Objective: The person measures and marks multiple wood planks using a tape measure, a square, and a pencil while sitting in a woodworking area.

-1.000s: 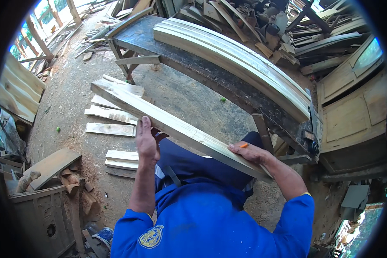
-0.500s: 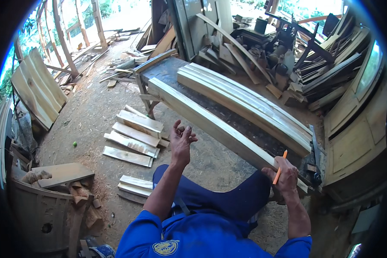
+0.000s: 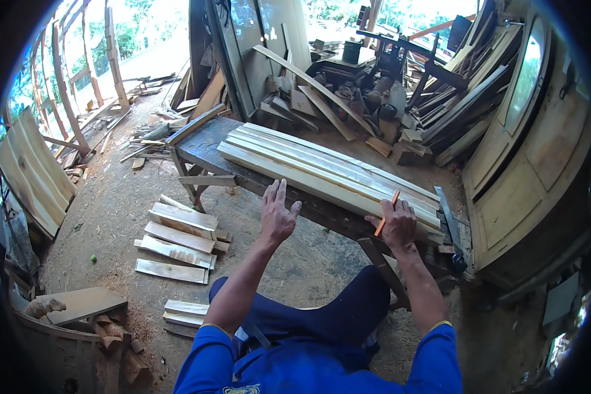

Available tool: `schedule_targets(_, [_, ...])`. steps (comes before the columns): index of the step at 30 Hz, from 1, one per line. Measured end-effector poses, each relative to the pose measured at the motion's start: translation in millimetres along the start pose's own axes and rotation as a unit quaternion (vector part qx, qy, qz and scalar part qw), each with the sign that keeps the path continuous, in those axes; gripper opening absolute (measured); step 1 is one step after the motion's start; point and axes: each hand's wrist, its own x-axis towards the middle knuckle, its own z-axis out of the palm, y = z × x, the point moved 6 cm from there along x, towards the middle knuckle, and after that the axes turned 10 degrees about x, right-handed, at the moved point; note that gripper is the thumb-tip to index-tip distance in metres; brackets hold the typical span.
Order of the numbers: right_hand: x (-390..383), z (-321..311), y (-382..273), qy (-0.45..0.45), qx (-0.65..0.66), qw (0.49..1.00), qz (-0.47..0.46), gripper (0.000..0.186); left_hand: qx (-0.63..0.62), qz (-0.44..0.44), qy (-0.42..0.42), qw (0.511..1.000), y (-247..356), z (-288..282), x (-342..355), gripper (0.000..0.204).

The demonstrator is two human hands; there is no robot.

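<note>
Several long pale boards [image 3: 322, 172] lie side by side along a dark workbench [image 3: 197, 141]. My left hand [image 3: 279, 213] is open at the near side of the nearest board, its fingers stretched forward and the thumb apart. Whether those fingertips touch the wood I cannot tell. An orange pencil [image 3: 387, 213], slanting upward, is gripped in my right hand [image 3: 398, 226]. That hand is at the right part of the nearest board, with its thumb by the board's near edge.
Short board pieces [image 3: 177, 240] lie on the ground left of the bench. A dark metal bar [image 3: 449, 213] crosses the bench's right end. Wooden doors [image 3: 525, 190] stand at the right, and scrap timber [image 3: 466, 98] is heaped behind. A wide plank [image 3: 36, 174] leans at far left.
The nearest board has moved away from me, from the bench's near edge up against the other boards. My left hand's curled fingers have straightened. The right hand has kept the pencil.
</note>
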Motion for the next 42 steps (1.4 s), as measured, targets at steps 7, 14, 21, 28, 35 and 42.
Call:
schedule_targets(7, [-53,-41,46,0.179,-0.04,0.977,0.105,0.064,0.141,0.063,-0.021,0.988,7,23,6,0.083])
schedule_targets(14, [-122,-32,120,0.234,0.221,0.885,0.336,0.089,0.24,0.25,-0.123,0.93,57,25,86,0.115])
schedule_targets(21, [-109,-25,112,0.207,0.204,0.89,0.35,0.085,0.313,0.298,-0.227,0.873,51,68,98,0.123])
schedule_targets(28, [-105,-29,114,0.184,0.235,0.885,0.357,0.076,0.251,0.26,-0.246,0.899,73,59,106,0.111])
schedule_targets(35, [44,-4,85,0.037,0.255,0.951,0.173,0.042,0.164,0.201,-0.198,0.945,82,92,152,0.062])
schedule_targets(42, [113,97,113,-0.108,0.23,0.957,0.142,0.025,0.154,0.165,-0.114,0.967,127,132,170,0.02])
